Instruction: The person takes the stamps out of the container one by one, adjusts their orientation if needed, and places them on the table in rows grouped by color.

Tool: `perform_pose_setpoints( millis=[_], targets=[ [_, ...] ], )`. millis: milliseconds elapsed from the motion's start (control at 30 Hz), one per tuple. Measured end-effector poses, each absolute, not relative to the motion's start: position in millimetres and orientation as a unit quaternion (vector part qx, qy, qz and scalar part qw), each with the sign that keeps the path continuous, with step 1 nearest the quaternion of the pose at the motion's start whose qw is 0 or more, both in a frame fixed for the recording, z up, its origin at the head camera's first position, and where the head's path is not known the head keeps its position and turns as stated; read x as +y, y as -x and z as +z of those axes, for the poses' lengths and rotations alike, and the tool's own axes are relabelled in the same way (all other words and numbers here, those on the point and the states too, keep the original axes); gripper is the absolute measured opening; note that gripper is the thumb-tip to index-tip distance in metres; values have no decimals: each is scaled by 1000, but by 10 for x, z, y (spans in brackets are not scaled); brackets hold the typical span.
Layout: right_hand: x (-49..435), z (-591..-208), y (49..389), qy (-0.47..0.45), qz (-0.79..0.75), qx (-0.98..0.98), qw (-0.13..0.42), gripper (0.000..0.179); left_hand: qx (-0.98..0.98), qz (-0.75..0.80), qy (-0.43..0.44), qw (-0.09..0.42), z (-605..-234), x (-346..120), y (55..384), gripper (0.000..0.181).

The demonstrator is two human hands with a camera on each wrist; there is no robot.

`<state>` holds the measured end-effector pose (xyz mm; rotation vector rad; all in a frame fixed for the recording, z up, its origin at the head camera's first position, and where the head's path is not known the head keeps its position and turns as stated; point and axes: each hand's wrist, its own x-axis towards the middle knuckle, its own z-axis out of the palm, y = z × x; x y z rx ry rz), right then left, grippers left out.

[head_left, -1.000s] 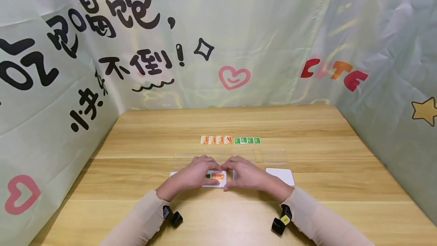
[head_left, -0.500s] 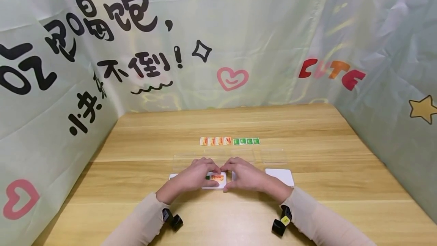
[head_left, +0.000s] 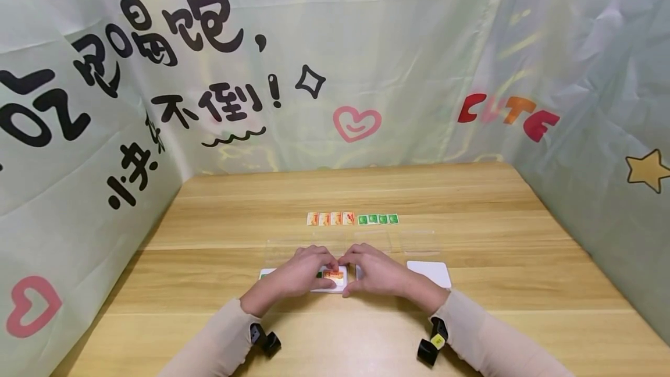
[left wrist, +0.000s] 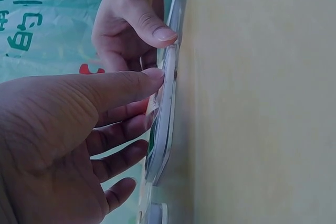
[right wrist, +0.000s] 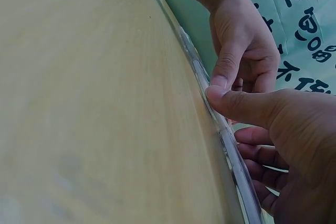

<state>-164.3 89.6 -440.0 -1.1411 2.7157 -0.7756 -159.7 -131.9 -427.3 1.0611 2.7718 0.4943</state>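
Note:
In the head view, a flat white rectangular piece [head_left: 342, 287] lies between both hands. An orange sticker [head_left: 334, 276] shows at its right end, and a bit of green appears left of it. My left hand [head_left: 298, 272] pinches around the orange sticker, thumb on the near side and index fingertip on the far side. In the left wrist view, its thumb rests at the edge of the white piece [left wrist: 164, 129]. My right hand [head_left: 379, 272] grips the right end of that piece between thumb and index finger. The hands hide the rest of it.
Behind the hands are a row of orange stickers [head_left: 330, 219] and a row of green stickers [head_left: 378, 219]. Several clear plastic covers [head_left: 419, 241] lie nearer. Another white piece [head_left: 429, 272] lies right of my right hand. One with green [head_left: 265, 272] peeks out by my left wrist.
The left index finger has bent slightly further in over the orange sticker. Both hands otherwise stay in place; the head view has shifted a little.

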Motion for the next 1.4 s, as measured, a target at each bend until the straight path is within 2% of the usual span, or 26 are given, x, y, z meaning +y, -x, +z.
perform_pose_setpoints(
  millis=[267, 767, 1400],
  targets=[
    [900, -4406, 1636, 371, -257, 891, 50, 61, 917, 166, -357, 70, -4280, -1319, 1593, 25],
    [897, -4411, 1626, 373, -262, 889, 46, 56, 910, 173, -373, 47, -4295, -1311, 1589, 22],
    [891, -4407, 1634, 368, -254, 893, 47, 58, 900, 199, -387, 23, -4278, -1328, 1618, 14]
  ],
)
